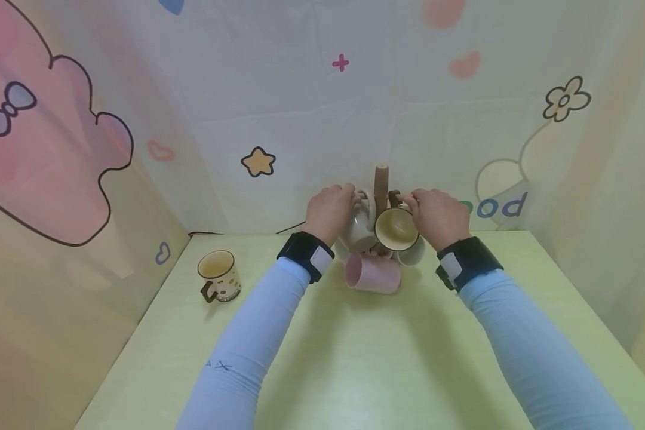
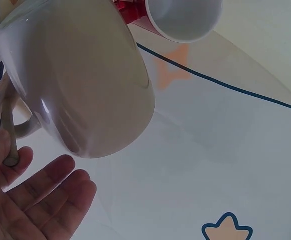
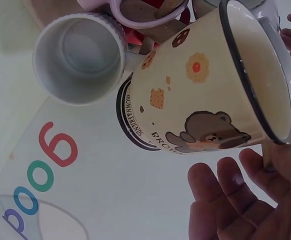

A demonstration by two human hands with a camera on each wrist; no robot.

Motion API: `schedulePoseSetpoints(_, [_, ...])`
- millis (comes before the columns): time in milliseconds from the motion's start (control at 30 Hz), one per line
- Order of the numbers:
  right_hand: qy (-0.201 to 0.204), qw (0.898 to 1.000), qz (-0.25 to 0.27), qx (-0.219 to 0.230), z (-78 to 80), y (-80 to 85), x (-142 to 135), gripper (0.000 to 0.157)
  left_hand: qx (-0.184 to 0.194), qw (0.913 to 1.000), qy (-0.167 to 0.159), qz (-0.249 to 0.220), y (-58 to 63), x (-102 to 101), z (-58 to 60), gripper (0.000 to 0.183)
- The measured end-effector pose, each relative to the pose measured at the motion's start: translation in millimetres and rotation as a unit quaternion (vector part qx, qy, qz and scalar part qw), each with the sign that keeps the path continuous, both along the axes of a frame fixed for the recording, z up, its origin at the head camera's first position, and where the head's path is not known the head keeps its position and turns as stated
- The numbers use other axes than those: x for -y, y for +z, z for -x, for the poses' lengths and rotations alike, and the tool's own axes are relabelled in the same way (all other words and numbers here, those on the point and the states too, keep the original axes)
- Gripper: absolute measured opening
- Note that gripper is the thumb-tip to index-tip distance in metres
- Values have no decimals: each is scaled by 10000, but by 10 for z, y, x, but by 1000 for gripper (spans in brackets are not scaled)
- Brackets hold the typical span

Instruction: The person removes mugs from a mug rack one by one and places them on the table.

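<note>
A wooden mug rack, its post [image 1: 381, 179] upright, stands at the back of the table. My left hand [image 1: 328, 212] pinches the tip of a wooden peg [image 2: 8, 122] between thumb and index finger, the other fingers loosely bent. On that peg hangs a glossy off-white mug [image 2: 80, 80] by its handle. At the opposite side, the thumb and index finger of my right hand [image 1: 441, 218] pinch a peg tip [image 3: 269, 157]. Beside them a cream mug [image 3: 185, 95] with a bear print and dark rim hangs tilted, its brown handle [image 1: 393, 197] at the peg.
Lower on the rack hang a pink mug [image 1: 378, 276], a white cup [image 3: 80, 60] and a red-and-white cup [image 2: 185, 20]. Another cream mug [image 1: 223, 279] with a brown handle stands on the table [image 1: 355, 370] at the left. A printed cloth [image 1: 301, 77] hangs behind.
</note>
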State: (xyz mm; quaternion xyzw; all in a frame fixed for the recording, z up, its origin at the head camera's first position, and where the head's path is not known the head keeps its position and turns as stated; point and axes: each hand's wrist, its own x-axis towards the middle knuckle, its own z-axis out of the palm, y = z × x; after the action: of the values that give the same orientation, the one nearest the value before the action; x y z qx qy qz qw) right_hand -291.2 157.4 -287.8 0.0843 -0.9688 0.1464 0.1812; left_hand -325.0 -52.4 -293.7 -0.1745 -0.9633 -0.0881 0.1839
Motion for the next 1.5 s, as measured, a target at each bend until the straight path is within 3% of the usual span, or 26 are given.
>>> schedulePoseSetpoints(567, [54,10000,77,34,-45,-19,1,35,381,9992,69,114,22,81,-49,34])
schedulePoseSetpoints(1033, [145,9998,75,59,-29,-13,-53,36,259,9996,-7,94,33,118,-60,29])
schedulePoseSetpoints(1333, [155,9997,-75,194,-52,-25,-91,39,80,9984,282,478,50,141,-99,29])
schedulePoseSetpoints(1500, [194,9998,40,99,-91,-30,-160,41,180,9975,469,497,-31,276,-125,37])
